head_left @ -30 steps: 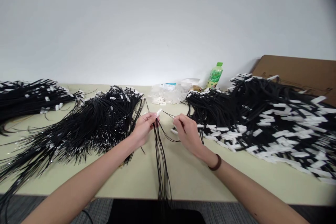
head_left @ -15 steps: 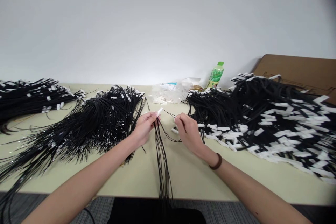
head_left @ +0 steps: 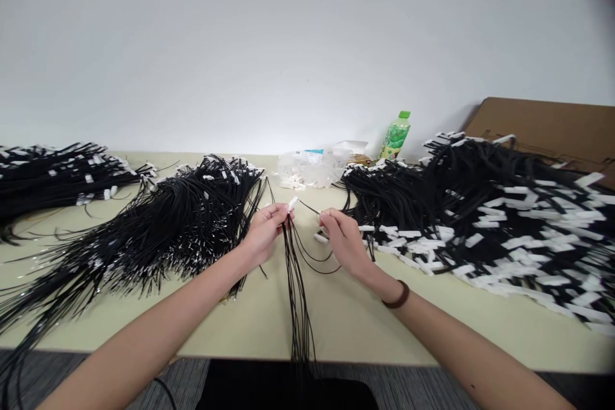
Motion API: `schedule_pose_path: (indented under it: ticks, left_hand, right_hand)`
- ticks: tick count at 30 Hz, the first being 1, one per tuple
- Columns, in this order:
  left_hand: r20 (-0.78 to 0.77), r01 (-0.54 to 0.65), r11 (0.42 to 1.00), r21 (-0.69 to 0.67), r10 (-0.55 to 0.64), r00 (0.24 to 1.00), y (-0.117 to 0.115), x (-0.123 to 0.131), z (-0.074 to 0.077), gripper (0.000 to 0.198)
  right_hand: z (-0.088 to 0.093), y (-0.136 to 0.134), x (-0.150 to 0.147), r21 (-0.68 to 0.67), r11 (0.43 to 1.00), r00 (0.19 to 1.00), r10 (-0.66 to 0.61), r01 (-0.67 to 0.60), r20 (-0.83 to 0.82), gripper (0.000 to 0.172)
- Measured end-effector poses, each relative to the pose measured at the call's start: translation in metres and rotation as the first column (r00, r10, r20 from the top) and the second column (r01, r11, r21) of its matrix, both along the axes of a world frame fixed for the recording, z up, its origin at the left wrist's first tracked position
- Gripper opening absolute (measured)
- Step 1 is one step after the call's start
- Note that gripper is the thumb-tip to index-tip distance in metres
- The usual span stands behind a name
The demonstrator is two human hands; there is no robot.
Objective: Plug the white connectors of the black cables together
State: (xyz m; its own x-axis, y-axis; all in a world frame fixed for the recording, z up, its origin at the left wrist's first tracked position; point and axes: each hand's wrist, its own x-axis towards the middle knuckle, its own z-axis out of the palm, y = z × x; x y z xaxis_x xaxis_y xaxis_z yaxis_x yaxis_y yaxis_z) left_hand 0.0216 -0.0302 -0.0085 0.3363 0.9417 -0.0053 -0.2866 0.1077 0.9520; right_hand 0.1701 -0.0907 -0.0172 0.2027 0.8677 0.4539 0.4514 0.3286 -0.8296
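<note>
My left hand is closed around a small white connector and a thin bundle of black wires that hangs down over the table's front edge. My right hand sits a little to the right, fingers pinched on a single black wire whose tip points toward the connector. Loose loops of wire sag between the two hands.
A big fan of bare black wires lies to the left, with another pile at the far left. Wires with white connectors are heaped on the right. At the back are a bag of white connectors, a green bottle and a cardboard sheet.
My right hand has drifted slightly left and the wire loops between the hands hang lower. My left hand holds the connector in nearly the same spot.
</note>
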Motion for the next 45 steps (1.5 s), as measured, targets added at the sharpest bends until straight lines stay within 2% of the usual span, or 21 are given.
schedule_pose_path:
  ticks: [7, 12, 16, 19, 22, 25, 31, 35, 45]
  left_hand:
    - [0.004, 0.004, 1.0, -0.001, -0.004, 1.0, -0.0007, -0.0003, 0.0019, 0.019]
    - [0.011, -0.004, 1.0, 0.0, 0.004, 1.0, -0.0011, -0.0001, 0.0024, 0.018]
    - [0.018, -0.021, 1.0, -0.016, 0.021, 1.0, -0.0012, 0.0007, 0.0026, 0.019]
    - [0.014, -0.03, 0.999, -0.025, 0.03, 0.999, -0.0005, 0.0006, 0.0027, 0.021]
    - [0.007, -0.042, 0.999, -0.012, 0.042, 0.999, 0.0008, -0.0004, 0.0024, 0.024]
    - [-0.01, -0.039, 0.999, 0.005, 0.039, 0.999, 0.0015, -0.0012, 0.0017, 0.027]
    - [-0.062, -0.005, 0.998, 0.057, 0.008, 0.998, 0.0, 0.0001, -0.0003, 0.029]
    - [-0.048, 0.001, 0.999, 0.04, 0.001, 0.999, -0.0002, 0.0005, -0.0012, 0.029]
    - [-0.03, -0.012, 1.0, 0.009, 0.012, 0.999, 0.0003, 0.0012, -0.0006, 0.031]
  right_hand:
    - [0.0007, 0.0018, -0.0002, -0.098, 0.99, 0.967, 0.079, -0.106, -0.243, 0.026]
    - [0.0012, 0.0022, -0.0006, -0.093, 0.986, 0.956, 0.107, -0.137, -0.273, 0.025]
    - [0.0005, 0.0015, 0.0005, -0.078, 0.993, 0.986, 0.08, -0.092, -0.148, 0.029]
    - [0.0003, -0.0005, 0.0013, 0.001, 1.0, 0.996, 0.021, -0.021, 0.088, 0.03]
    - [0.0004, -0.0034, 0.0017, 0.122, 0.992, 0.932, -0.072, 0.03, 0.356, 0.027]
    - [0.0005, -0.0052, 0.002, 0.211, 0.975, 0.852, -0.167, 0.068, 0.496, 0.025]
    - [0.0011, -0.0038, 0.0034, 0.43, 0.896, 0.707, -0.374, 0.109, 0.601, 0.023]
    - [0.0022, -0.0034, 0.0041, 0.472, 0.875, 0.639, -0.424, 0.106, 0.642, 0.024]
    - [0.0022, -0.0038, 0.0041, 0.424, 0.902, 0.669, -0.366, 0.083, 0.648, 0.026]
